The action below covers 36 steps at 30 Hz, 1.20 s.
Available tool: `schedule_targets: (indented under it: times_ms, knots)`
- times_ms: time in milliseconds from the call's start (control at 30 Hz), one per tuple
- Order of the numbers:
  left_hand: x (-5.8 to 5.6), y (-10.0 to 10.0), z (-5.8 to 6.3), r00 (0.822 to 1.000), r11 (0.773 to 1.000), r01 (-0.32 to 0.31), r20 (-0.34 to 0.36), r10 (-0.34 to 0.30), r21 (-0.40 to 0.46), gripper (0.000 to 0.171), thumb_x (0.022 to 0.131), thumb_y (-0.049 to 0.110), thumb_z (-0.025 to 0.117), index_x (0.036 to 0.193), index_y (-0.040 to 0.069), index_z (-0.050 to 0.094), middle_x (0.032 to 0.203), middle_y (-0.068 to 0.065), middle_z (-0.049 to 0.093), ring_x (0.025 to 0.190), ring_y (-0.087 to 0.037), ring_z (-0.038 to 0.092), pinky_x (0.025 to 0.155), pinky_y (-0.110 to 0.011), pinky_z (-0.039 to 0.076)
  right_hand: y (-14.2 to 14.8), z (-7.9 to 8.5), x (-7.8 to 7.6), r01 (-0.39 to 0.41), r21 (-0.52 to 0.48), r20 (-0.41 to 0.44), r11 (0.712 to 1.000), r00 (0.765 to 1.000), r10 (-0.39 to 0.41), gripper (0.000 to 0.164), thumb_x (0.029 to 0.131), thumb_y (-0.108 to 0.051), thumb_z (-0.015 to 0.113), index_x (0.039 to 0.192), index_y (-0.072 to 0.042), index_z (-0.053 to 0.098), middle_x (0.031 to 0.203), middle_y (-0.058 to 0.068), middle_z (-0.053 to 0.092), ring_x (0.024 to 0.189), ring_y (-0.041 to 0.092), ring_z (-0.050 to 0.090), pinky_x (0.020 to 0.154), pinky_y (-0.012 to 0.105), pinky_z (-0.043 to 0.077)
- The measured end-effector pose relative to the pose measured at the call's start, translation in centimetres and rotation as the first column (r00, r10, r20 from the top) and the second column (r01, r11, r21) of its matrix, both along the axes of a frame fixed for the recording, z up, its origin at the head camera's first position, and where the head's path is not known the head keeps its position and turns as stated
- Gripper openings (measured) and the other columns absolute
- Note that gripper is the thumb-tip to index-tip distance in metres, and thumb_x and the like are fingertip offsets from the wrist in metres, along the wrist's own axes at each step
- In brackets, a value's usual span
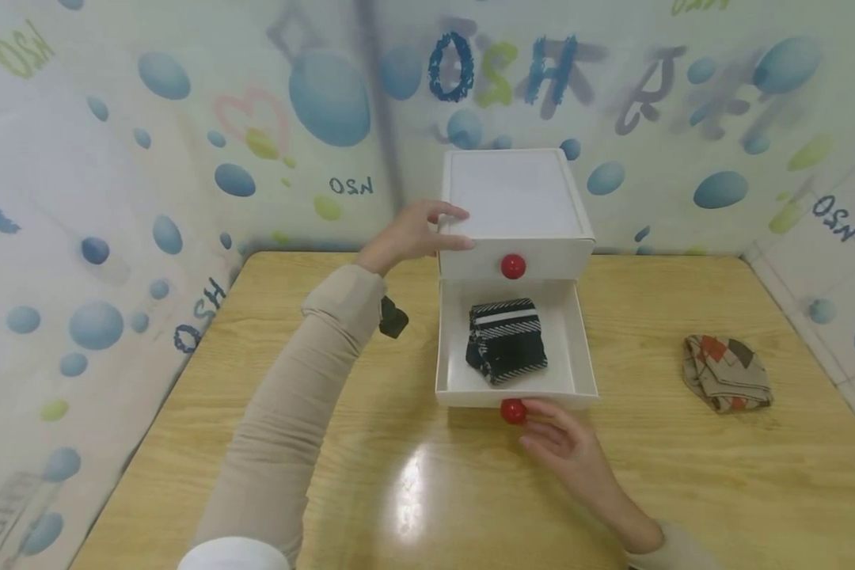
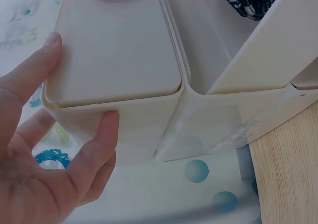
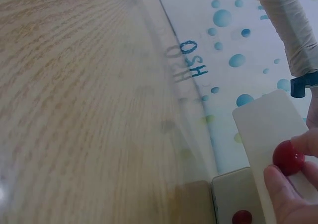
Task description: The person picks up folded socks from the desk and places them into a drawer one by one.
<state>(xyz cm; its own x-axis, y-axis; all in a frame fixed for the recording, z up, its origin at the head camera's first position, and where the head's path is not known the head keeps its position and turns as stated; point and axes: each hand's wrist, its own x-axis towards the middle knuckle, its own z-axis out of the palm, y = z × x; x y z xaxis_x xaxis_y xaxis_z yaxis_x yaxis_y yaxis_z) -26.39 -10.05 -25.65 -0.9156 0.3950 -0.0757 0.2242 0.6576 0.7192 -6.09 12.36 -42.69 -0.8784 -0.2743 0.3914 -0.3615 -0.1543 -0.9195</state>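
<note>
A white two-drawer box point(image 1: 516, 194) stands against the back wall, its lower drawer point(image 1: 445, 340) pulled out. Inside that drawer lies a folded black sock-like cloth point(image 1: 509, 340) with white stripes. My left hand point(image 1: 420, 229) rests on the box's upper left corner; its fingers are fairly straight, and the left wrist view shows a fingertip point(image 2: 110, 119) against the side. At the front, my right hand point(image 1: 566, 443) pinches the lower drawer's red knob point(image 1: 513, 411) between thumb and fingers. The upper drawer is closed and has its own red knob point(image 1: 513, 267).
On the wooden table point(image 1: 370, 475), right of the box, lies a folded beige cloth point(image 1: 727, 374) with red and brown patches, perhaps a sock. A patterned curtain-like wall point(image 1: 328, 174) borders the table at the back and sides. A dark piece point(image 1: 393, 317) sits at my left wrist.
</note>
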Motion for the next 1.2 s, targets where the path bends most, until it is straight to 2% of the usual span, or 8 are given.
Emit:
schedule_targets:
  times_ms: [133, 333, 533, 667, 867, 1200]
  knots:
    - [-0.1, 0.0, -0.1, 1.000, 1.000, 0.006, -0.010, -0.006, -0.006, 0.053, 0.076, 0.035, 0.069, 0.123, 0.018, 0.052, 0.133, -0.001, 0.039, 0.116, -0.022, 0.037, 0.072, -0.025, 0.048, -0.2, -0.3, 0.0, 0.009, -0.021, 0.015, 1.000, 1.000, -0.009, 0.043, 0.070, 0.022, 0.056, 0.110, 0.022, 0.041, 0.114, 0.000, 0.055, 0.097, 0.013, 0.057, 0.079, 0.029, 0.047]
    - [0.0, 0.0, -0.2, 1.000, 1.000, -0.001, -0.012, 0.001, -0.010, 0.053, 0.075, 0.036, 0.069, 0.123, 0.019, 0.053, 0.133, -0.001, 0.039, 0.115, -0.021, 0.038, 0.072, -0.025, 0.048, -0.5, -0.4, -0.1, 0.065, -0.005, 0.102, 0.998, 0.993, -0.064, 0.040, 0.071, 0.018, 0.059, 0.108, 0.020, 0.044, 0.108, 0.000, 0.057, 0.094, 0.013, 0.059, 0.078, 0.027, 0.048]
    - [0.1, 0.0, -0.1, 1.000, 1.000, -0.017, 0.000, 0.017, -0.003, 0.053, 0.075, 0.036, 0.069, 0.122, 0.020, 0.053, 0.133, -0.001, 0.039, 0.114, -0.020, 0.038, 0.072, -0.025, 0.048, -0.9, -0.5, -0.1, 0.172, 0.058, 0.167, 0.983, 0.970, -0.180, 0.034, 0.072, 0.012, 0.063, 0.104, 0.014, 0.051, 0.103, 0.002, 0.060, 0.089, 0.012, 0.060, 0.078, 0.025, 0.048]
    - [0.1, 0.0, -0.1, 1.000, 1.000, -0.017, 0.003, 0.017, 0.006, 0.053, 0.075, 0.035, 0.069, 0.123, 0.019, 0.053, 0.133, -0.001, 0.039, 0.114, -0.020, 0.037, 0.072, -0.025, 0.048, -1.2, -0.6, -0.2, 0.227, 0.044, 0.213, 0.973, 0.949, -0.232, 0.031, 0.072, 0.011, 0.064, 0.101, 0.013, 0.054, 0.100, 0.003, 0.061, 0.085, 0.013, 0.060, 0.077, 0.025, 0.048]
    - [0.1, 0.0, -0.1, 1.000, 1.000, -0.009, 0.000, 0.009, 0.011, 0.052, 0.076, 0.035, 0.069, 0.123, 0.018, 0.053, 0.132, -0.002, 0.039, 0.114, -0.020, 0.038, 0.073, -0.025, 0.048, -1.5, -0.9, -0.2, 0.260, -0.016, 0.183, 0.966, 0.950, -0.253, 0.029, 0.071, 0.014, 0.063, 0.099, 0.017, 0.054, 0.096, 0.003, 0.063, 0.081, 0.013, 0.061, 0.075, 0.025, 0.049]
    - [0.0, 0.0, -0.2, 1.000, 1.000, -0.007, -0.005, 0.007, -0.005, 0.053, 0.075, 0.036, 0.069, 0.123, 0.019, 0.053, 0.133, -0.002, 0.038, 0.115, -0.021, 0.037, 0.072, -0.025, 0.048, -1.8, 0.3, -0.4, 0.326, 0.016, 0.181, 0.945, 0.929, -0.323, 0.029, 0.071, 0.014, 0.064, 0.098, 0.016, 0.055, 0.095, 0.000, 0.064, 0.081, 0.012, 0.062, 0.074, 0.023, 0.049]
